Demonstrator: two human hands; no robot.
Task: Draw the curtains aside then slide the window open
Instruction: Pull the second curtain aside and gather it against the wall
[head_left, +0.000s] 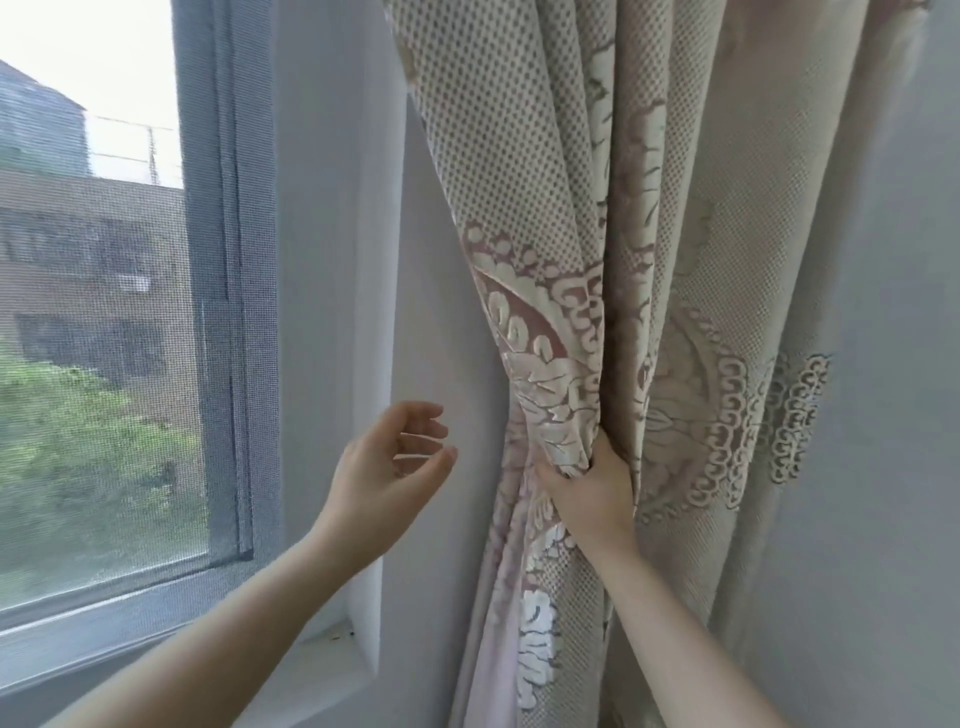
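At the far left stands the grey-framed window with a fine mesh screen (104, 322), its glazing showing brick buildings and green foliage outside. Its right-hand vertical frame runs top to bottom, and a pale grey sill ledge (171, 639) runs along its foot. Right of the frame comes the plain white wall reveal (332, 260), a deep return that sets the window back from the room.

The left hand (387, 467) hovers in front of this reveal, touching nothing; its fingers (423, 431) are apart and loosely curled, pointing rightward. The window frame lies to this hand's left and somewhat farther from the person, so this is the nearer hand for sliding. The sash would likely travel sideways, across the upright axis of the frame, so the hand would have to turn back leftward to catch an edge; no handle can be made out.

Further right, the right hand (592, 488) is clamped round a gathered bunch of the beige woven curtain with raised cream floral pattern (597, 260). The cloth hangs in long vertical folds, pinched into a waist at the grip, and lies wholly right of the reveal, well apart from the glass. Judged from this, the curtain is drawn clear on this side and the window is not yet tackled.
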